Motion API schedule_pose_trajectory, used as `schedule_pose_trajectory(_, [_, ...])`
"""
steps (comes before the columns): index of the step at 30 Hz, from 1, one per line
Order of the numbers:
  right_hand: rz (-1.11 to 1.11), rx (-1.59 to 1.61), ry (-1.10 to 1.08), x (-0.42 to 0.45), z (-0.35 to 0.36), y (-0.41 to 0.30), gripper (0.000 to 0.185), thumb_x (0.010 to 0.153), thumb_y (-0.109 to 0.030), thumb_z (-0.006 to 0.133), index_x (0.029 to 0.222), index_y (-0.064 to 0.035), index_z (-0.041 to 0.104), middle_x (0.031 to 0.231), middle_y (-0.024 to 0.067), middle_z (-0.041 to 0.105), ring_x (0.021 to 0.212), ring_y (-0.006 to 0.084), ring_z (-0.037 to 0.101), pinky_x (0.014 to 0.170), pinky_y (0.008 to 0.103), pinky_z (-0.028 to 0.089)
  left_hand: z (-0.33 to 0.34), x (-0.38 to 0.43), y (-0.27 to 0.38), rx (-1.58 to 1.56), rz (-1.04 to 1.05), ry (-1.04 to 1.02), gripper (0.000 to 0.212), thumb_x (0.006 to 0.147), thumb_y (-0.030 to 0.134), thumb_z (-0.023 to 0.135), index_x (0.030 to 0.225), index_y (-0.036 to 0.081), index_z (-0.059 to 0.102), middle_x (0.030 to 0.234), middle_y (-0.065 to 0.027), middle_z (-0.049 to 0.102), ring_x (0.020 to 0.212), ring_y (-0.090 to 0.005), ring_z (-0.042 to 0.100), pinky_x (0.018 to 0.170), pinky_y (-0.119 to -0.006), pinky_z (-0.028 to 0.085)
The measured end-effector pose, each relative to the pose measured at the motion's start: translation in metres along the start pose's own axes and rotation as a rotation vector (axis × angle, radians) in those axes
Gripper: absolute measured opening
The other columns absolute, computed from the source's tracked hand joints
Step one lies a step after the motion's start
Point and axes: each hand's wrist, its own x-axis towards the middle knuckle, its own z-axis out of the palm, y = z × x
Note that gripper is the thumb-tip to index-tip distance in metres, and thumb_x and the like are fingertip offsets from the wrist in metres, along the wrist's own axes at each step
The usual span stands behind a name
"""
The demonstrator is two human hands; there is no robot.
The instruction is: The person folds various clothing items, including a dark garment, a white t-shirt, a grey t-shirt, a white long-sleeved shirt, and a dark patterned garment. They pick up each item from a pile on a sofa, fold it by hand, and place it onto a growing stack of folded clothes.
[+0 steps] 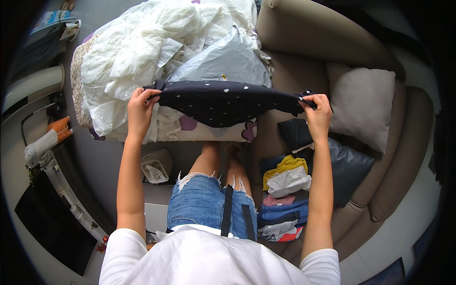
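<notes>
A dark cloth garment [217,101] with small white heart-like spots is stretched sideways in front of me; its exact kind is unclear. My left hand [141,110] pinches one end and my right hand [318,112] pinches the other. Between them the fabric sags in a shallow curve. Behind it lies a grey plastic bag [228,58], partly covered by the garment. A heap of sheer white fabric [142,46] spreads beside the bag, over a bed-like padded surface with a purple-patterned cover [199,134].
To the right stands a brown sofa [295,71] with a grey cushion [363,103] and a dark blue cushion [347,171]. Folded clothes [285,210] line its seat, near a folded black garment [294,133]. A fabric bin [156,165] sits on the floor by my legs.
</notes>
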Motion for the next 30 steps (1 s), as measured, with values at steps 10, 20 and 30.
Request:
schedule_pose_trajectory(10, [0.189,0.574,-0.214,-0.075,-0.056,-0.005,0.026,0.088,-0.023,0.068,0.086,-0.0038,0.050,0.088,0.0081,0.065,0.106,0.0128,0.057,0.104,0.0353,0.034,-0.040,-0.059,0.008,-0.291,0.013,0.021,0.008,0.093,0.011,0.057,0.094,0.005,0.052,0.108,-0.0078,0.057,0.100,-0.0194,0.055,0.082,-0.030,0.045])
schedule_pose_trajectory(20, [0.144,0.200,0.014,-0.009,0.001,0.015,0.032,0.089,-0.031,0.067,0.094,-0.0012,0.057,0.081,0.0039,0.058,0.077,0.0126,0.052,0.074,0.0270,0.044,0.031,0.037,-0.033,-0.272,-0.097,-0.081,0.019,0.093,0.020,0.060,0.092,0.002,0.056,0.075,-0.0011,0.052,0.072,-0.0099,0.045,0.068,-0.026,0.040])
schedule_pose_trajectory(30, [0.200,-0.046,-0.113,0.025,0.070,0.026,0.026,0.077,-0.021,0.074,0.092,-0.0011,0.064,0.081,0.0167,0.067,0.077,0.0282,0.067,0.071,0.0349,0.051,0.136,0.103,-0.100,-0.179,-0.330,-0.107,0.027,0.086,0.029,0.066,0.101,0.006,0.064,0.090,-0.0120,0.068,0.083,-0.0226,0.063,0.078,-0.033,0.047])
